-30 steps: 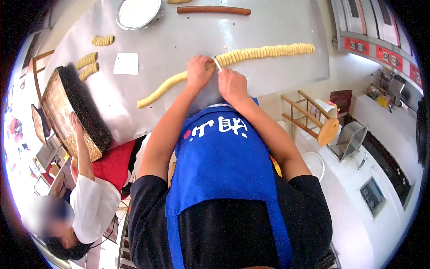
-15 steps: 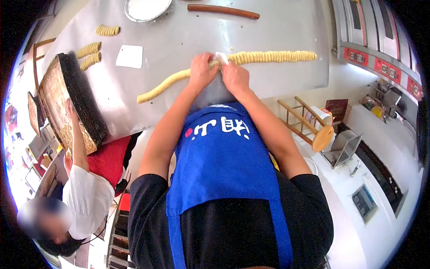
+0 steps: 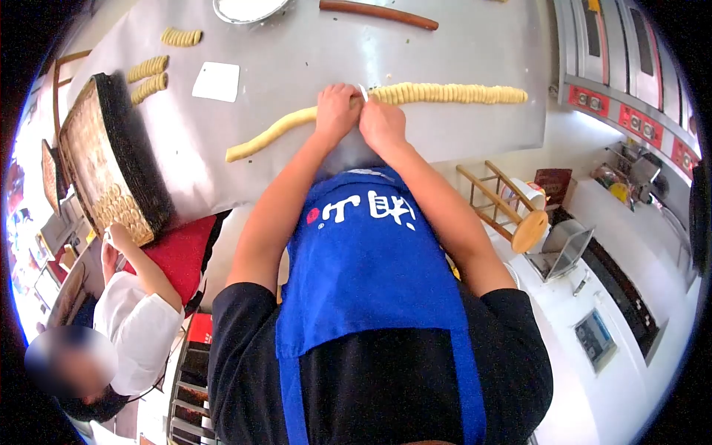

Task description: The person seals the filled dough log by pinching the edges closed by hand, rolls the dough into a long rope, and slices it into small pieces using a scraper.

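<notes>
A long dough roll (image 3: 274,132) lies across the metal table (image 3: 297,59). Its left part is smooth and uncut; right of my hands it is a row of thin slices (image 3: 460,93). My left hand (image 3: 339,111) is closed on the smooth roll just beside the cut. My right hand (image 3: 382,124) grips a white scraper (image 3: 363,93), held on edge at the roll, with the fingers close to my left hand. The scraper's lower part is hidden by my fingers.
A second white scraper (image 3: 216,81), short sliced stacks (image 3: 181,37), a bowl (image 3: 248,7) and a wooden rod (image 3: 379,14) are on the table. At left, a co-worker's hands (image 3: 117,243) are by a basket (image 3: 137,163) with dough pieces. A wooden stool (image 3: 529,231) stands right.
The scraper has tilted and turned between frames as both hands stay at the cut. The co-worker's hand has drawn back from inside the basket, where round dough pieces now show.
</notes>
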The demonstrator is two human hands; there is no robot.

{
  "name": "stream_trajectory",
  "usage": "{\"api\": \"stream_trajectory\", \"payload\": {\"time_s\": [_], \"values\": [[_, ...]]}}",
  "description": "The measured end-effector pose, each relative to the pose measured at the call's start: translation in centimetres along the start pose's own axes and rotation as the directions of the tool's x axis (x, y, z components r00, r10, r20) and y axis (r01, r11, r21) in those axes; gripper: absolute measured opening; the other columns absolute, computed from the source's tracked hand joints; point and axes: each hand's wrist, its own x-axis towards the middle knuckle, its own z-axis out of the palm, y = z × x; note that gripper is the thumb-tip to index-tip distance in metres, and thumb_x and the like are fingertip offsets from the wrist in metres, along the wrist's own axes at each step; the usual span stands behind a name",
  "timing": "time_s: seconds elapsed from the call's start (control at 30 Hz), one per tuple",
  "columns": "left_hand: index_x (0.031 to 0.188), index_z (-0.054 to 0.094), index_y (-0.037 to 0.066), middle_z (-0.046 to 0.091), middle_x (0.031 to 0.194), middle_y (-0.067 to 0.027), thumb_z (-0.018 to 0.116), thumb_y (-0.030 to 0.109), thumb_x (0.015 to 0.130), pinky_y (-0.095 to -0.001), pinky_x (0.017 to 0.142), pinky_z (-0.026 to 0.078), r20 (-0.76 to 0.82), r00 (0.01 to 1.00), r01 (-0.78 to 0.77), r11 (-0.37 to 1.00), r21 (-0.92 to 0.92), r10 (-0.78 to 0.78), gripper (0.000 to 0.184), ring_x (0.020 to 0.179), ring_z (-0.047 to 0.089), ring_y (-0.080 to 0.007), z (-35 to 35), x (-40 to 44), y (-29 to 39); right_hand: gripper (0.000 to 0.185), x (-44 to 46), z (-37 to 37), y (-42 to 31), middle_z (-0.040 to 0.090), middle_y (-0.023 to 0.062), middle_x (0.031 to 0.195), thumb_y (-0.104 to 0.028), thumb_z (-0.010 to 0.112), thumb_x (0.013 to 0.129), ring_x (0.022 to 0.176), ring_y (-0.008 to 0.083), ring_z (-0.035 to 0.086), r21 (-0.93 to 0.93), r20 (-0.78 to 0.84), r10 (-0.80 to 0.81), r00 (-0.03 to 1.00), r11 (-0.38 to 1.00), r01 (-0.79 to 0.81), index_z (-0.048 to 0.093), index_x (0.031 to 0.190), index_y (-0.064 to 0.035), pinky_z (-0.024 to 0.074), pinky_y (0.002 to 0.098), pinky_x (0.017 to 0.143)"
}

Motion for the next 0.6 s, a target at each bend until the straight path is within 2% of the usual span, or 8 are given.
{"api": "stream_trajectory", "payload": {"time_s": [0.03,0.1,0.17,0.2,0.27,0.37,0.43,0.6], "values": [[0.094,0.074,0.011,0.072,0.100,-0.0101,0.075,0.017,0.085,-0.0471,0.091,0.047,0.019,1.000,-0.008,1.000,0.028,0.008,0.012,0.104,0.064,-0.0346,0.0,-0.1,-0.3,0.019,-0.1,0.9,-0.1,0.075,0.0218,0.080,-0.014,0.057,0.096,0.072,0.0407,0.075,-0.005,-0.079,0.003,0.997,1.000,-0.003,0.068,0.091,-0.0004,0.0585,0.0515,0.065],[0.095,0.074,0.011,0.071,0.101,-0.0107,0.075,0.017,0.085,-0.0469,0.091,0.047,0.027,0.999,-0.029,0.998,0.056,0.028,0.012,0.104,0.063,-0.0350,0.1,0.2,-0.6,0.019,0.0,1.4,0.1,0.075,0.0217,0.079,-0.015,0.057,0.097,0.071,0.0411,0.074,0.005,-0.088,0.028,0.996,1.000,-0.027,0.068,0.091,-0.0002,0.0582,0.0518,0.064],[0.098,0.073,0.011,0.070,0.103,-0.0113,0.074,0.017,0.085,-0.0471,0.092,0.047,-0.148,0.986,-0.082,0.997,-0.013,0.079,0.014,0.107,0.063,-0.0352,0.4,-0.4,-0.7,0.019,-0.2,0.8,0.3,0.074,0.0215,0.078,-0.015,0.057,0.097,0.071,0.0416,0.074,0.011,-0.102,0.053,0.993,0.999,-0.052,0.067,0.092,0.0001,0.0579,0.0520,0.063],[0.098,0.073,0.011,0.070,0.103,-0.0113,0.074,0.017,0.085,-0.0471,0.092,0.047,-0.156,0.984,-0.087,0.996,-0.014,0.084,0.014,0.107,0.063,-0.0352,-0.1,-0.4,-0.6,0.021,-0.7,-0.1,0.5,0.074,0.0216,0.078,-0.016,0.057,0.098,0.070,0.0417,0.073,0.059,-0.119,0.074,0.990,0.996,-0.067,0.068,0.091,-0.0003,0.0577,0.0523,0.063],[0.100,0.073,0.011,0.070,0.107,-0.0112,0.075,0.018,0.085,-0.0476,0.093,0.046,-0.014,0.998,-0.059,0.996,0.073,0.060,0.016,0.108,0.062,-0.0346,-1.0,-0.9,-0.5,0.022,-1.2,-1.7,0.5,0.074,0.0216,0.077,-0.017,0.057,0.099,0.070,0.0418,0.073,0.102,-0.123,0.077,0.989,0.993,-0.065,0.068,0.090,-0.0006,0.0576,0.0525,0.063],[0.100,0.073,0.011,0.070,0.106,-0.0101,0.074,0.018,0.085,-0.0480,0.093,0.046,-0.009,1.000,-0.011,0.997,0.081,0.012,0.016,0.108,0.062,-0.0332,-0.7,-0.9,-0.3,0.025,-2.1,-2.5,0.1,0.074,0.0214,0.077,-0.019,0.056,0.101,0.070,0.0418,0.073,0.086,-0.087,0.040,0.995,0.996,-0.033,0.069,0.088,-0.0013,0.0575,0.0523,0.064],[0.100,0.073,0.011,0.070,0.106,-0.0099,0.074,0.018,0.085,-0.0479,0.093,0.046,0.002,1.000,-0.008,0.996,0.085,0.008,0.016,0.107,0.062,-0.0332,-1.0,-0.8,0.0,0.022,-1.3,-2.5,-0.3,0.074,0.0218,0.077,-0.017,0.059,0.098,0.070,0.0411,0.073,0.036,-0.001,-0.010,1.000,0.999,0.010,0.069,0.088,-0.0012,0.0578,0.0517,0.065],[0.101,0.074,0.012,0.071,0.107,-0.0088,0.074,0.018,0.086,-0.0479,0.093,0.046,0.034,0.999,-0.009,0.998,0.068,0.006,0.016,0.107,0.062,-0.0330,-1.2,-0.5,-0.7,0.017,0.4,-1.0,-1.6,0.074,0.0220,0.077,-0.014,0.062,0.093,0.073,0.0405,0.075,0.018,0.001,-0.012,1.000,1.000,0.012,0.070,0.090,-0.0004,0.0581,0.0511,0.066]]}}
